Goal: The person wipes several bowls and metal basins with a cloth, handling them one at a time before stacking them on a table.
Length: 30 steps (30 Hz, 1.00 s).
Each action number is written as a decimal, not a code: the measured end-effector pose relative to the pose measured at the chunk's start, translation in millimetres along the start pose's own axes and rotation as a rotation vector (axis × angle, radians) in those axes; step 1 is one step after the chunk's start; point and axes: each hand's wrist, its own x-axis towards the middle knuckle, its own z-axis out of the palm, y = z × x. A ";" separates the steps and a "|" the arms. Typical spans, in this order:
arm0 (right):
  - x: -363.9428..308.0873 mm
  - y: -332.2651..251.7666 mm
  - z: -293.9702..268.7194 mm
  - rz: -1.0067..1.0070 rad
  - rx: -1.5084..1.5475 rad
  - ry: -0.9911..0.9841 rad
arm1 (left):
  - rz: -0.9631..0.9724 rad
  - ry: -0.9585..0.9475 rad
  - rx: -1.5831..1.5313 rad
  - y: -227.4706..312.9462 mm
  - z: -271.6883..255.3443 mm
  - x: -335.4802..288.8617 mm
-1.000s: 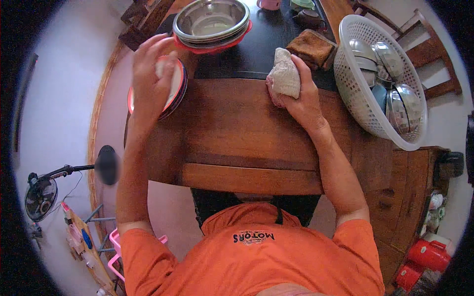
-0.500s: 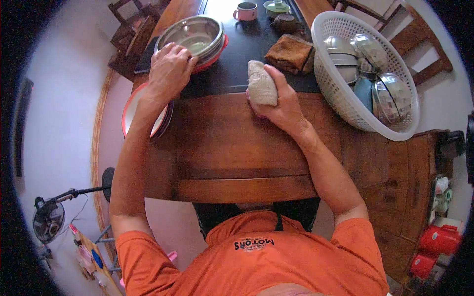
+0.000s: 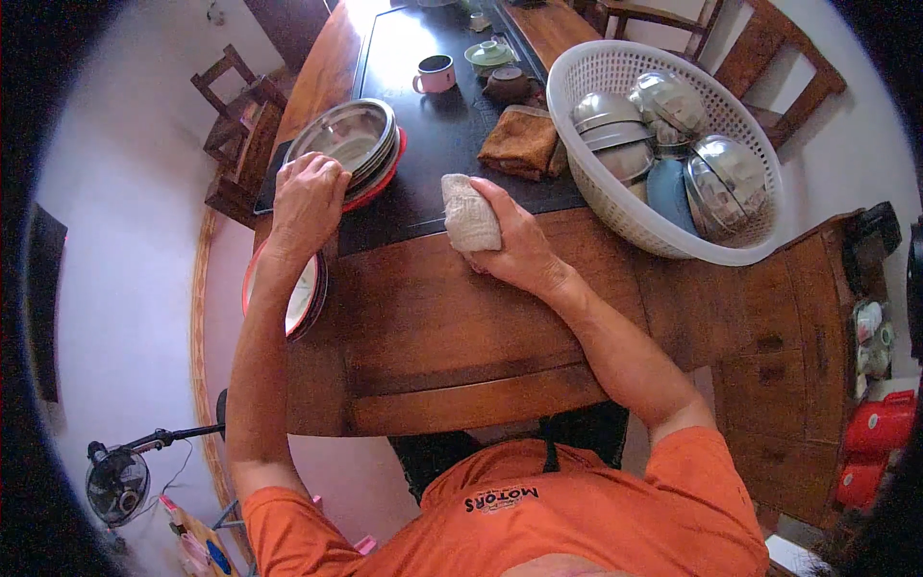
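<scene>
Right hand (image 3: 514, 240) grips one cloth (image 3: 471, 213), left hand (image 3: 310, 197) at one bowl stack (image 3: 354, 135)

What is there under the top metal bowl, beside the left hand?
Under the top bowl, rims of more metal bowls show, then a red rim lowest. The insides of these lower pieces are covered; the left hand hides part of their near side.

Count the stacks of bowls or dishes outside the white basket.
2: the steel bowl stack at the left hand, and the red-rimmed white stack lower in the picture, partly hidden by the left forearm. Another could be out of sight.
</scene>
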 end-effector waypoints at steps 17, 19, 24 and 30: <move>-0.3 -2.4 -1.9 0.006 0.006 0.000 | 0.063 0.162 0.052 -5.0 -7.0 13.9; 0.0 -1.9 -1.9 -0.002 -0.005 0.006 | 0.084 0.172 0.054 -6.9 -5.1 13.6; 1.8 -2.2 0.5 -0.012 0.032 0.018 | 0.080 0.242 0.032 -4.2 -12.8 12.1; 0.4 -1.8 -2.3 -0.015 0.053 0.057 | 0.147 0.397 -0.140 50.0 -61.9 12.6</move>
